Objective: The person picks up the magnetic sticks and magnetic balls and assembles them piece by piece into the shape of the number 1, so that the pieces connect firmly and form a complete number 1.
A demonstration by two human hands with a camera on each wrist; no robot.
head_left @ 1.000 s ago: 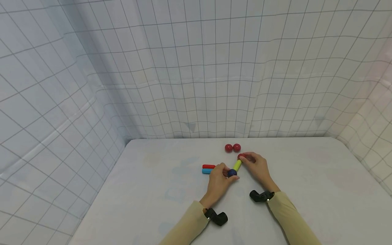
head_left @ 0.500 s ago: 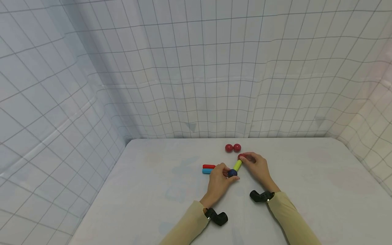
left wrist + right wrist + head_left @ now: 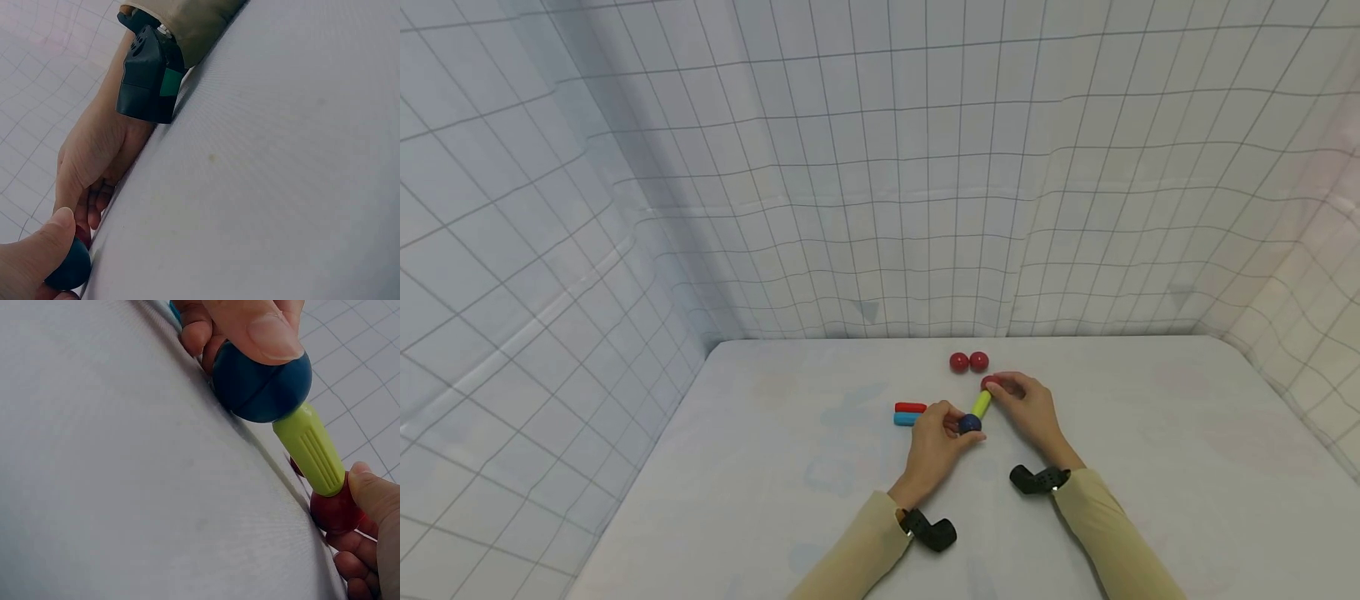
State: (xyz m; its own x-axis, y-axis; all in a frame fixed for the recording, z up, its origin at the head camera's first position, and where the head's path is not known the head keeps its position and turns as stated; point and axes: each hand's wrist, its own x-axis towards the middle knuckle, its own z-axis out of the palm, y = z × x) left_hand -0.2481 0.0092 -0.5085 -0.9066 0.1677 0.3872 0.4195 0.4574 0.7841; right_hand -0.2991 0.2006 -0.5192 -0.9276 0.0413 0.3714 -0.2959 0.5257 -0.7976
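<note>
My left hand (image 3: 934,450) pinches a dark blue ball (image 3: 261,384) between thumb and fingers. A yellow-green ribbed rod (image 3: 310,450) runs from this ball to a red ball (image 3: 336,511), which my right hand (image 3: 1028,410) grips by thumb and fingertips. In the head view the joined piece slants away from me, blue end nearer and red end farther. It lies low, close over the white table. The left wrist view shows the blue ball (image 3: 70,267) under the left thumb, with the right hand (image 3: 94,156) behind it.
Two more red balls (image 3: 969,362) sit side by side near the table's (image 3: 775,467) far edge. Left of the left hand lie a red rod (image 3: 910,407) and a light blue rod (image 3: 906,419), partly behind its fingers. A white gridded curtain (image 3: 880,192) hangs beyond the table.
</note>
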